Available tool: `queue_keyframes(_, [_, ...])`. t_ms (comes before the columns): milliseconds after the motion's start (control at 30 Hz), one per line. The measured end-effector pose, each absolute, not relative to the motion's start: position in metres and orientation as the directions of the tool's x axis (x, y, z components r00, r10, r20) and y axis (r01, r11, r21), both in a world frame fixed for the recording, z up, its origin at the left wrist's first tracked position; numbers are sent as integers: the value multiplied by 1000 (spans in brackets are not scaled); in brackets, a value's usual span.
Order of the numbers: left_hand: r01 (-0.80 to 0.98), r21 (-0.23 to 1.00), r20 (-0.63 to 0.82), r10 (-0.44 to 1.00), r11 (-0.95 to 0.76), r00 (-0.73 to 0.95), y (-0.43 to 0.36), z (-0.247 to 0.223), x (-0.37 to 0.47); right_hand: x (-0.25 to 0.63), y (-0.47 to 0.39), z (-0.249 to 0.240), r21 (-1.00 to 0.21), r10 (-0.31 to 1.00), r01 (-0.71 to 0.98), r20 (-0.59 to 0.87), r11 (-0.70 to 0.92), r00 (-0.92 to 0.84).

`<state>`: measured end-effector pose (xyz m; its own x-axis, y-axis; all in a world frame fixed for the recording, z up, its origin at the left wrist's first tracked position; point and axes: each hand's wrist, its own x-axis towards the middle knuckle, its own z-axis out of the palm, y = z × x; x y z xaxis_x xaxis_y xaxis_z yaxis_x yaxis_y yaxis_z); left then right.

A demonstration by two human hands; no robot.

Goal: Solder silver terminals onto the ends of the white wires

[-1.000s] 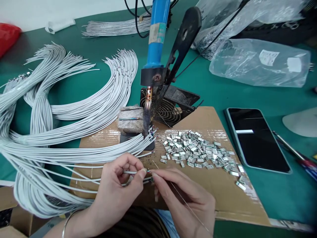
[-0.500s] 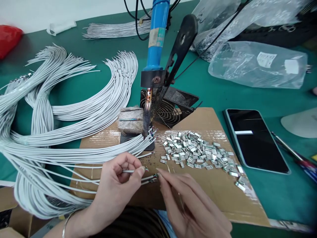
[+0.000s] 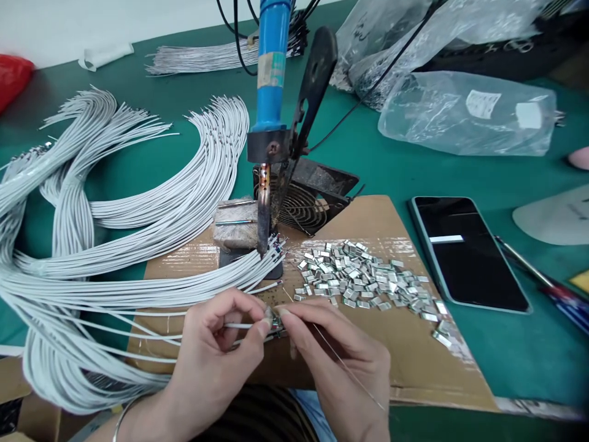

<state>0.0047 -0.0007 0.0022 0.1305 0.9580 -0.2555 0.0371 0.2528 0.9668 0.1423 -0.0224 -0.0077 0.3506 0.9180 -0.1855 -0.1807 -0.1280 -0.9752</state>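
My left hand (image 3: 221, 353) is closed, pinching the end of a white cable (image 3: 235, 325) between thumb and forefinger. Close against it, the fingertips of my right hand (image 3: 343, 353) are pressed together at a small metal connector (image 3: 277, 320), partly hidden by the fingers. A thin solder wire (image 3: 348, 369) runs through the right hand. Just below the fingertips lie other cable ends with metal pieces on them, mostly covered. Above my hands, a blue-handled soldering iron (image 3: 270, 92) is fixed tip down in a black holder, over a fan of white cable ends (image 3: 230, 276).
A heap of small metal connectors (image 3: 359, 276) lies on the cardboard (image 3: 427, 374). A dark fan (image 3: 304, 202) and a worn sponge block (image 3: 236, 230) stand by the iron. Bundled white cables (image 3: 170, 209) fill the left. A phone (image 3: 469, 258) and plastic bags (image 3: 464, 113) are at right.
My right hand has moved left and its fingertips now meet the cable end at my left fingertips. The view has shifted slightly, so the bench appears further left.
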Motion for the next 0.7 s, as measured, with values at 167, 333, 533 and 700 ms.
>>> queue_keyframes(167, [32, 953, -302, 941, 301, 153, 2, 6, 6, 149, -23, -19, -991, 946, -122, -83, -46, 313])
queue_keyframes(333, [20, 948, -317, 937, 318, 146, 3, 8, 7, 161, -21, -29, -996, 982, 4, 83, 84, 168])
queue_keyframes(533, [2, 950, -311, 939, 314, 145, 3, 7, 9, 159, -22, -29, -998, 973, -21, 59, 65, 222])
queue_keyframes(700, [-20, 949, -310, 940, 316, 144, 3, 6, 10, 162, -22, -30, -986, 975, 103, 144, 128, 171])
